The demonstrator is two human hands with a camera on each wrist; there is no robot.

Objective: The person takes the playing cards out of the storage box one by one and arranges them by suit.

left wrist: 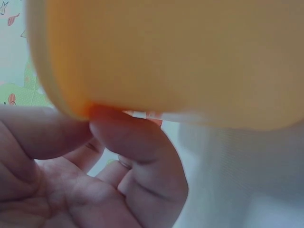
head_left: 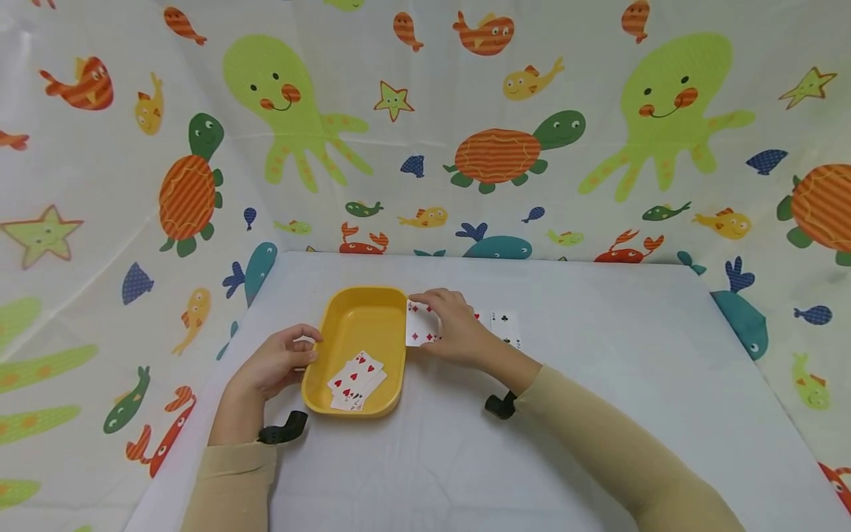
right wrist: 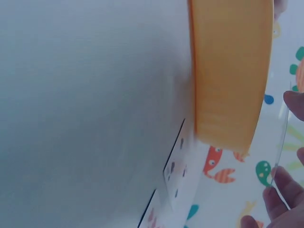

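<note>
A yellow plastic tray (head_left: 366, 318) stands on the white table, with a few overlapping playing cards (head_left: 354, 377) face up at its near end; the top one shows red hearts. My left hand (head_left: 271, 363) pinches the tray's left rim between thumb and fingers, and in the left wrist view the tray wall (left wrist: 180, 52) fills the upper part. Just right of the tray, my right hand (head_left: 459, 329) holds a diamonds card (head_left: 419, 325) by its edges. The right wrist view shows that card (right wrist: 282, 142) nearly edge-on, raised off the table at about rim height.
A clubs card (head_left: 507, 327) lies on the table right of my right hand. Another card with a red mark (head_left: 476, 315) is mostly hidden behind the hand. Sea-animal cloth (head_left: 425, 133) hangs behind and at both sides of the white table (head_left: 612, 355).
</note>
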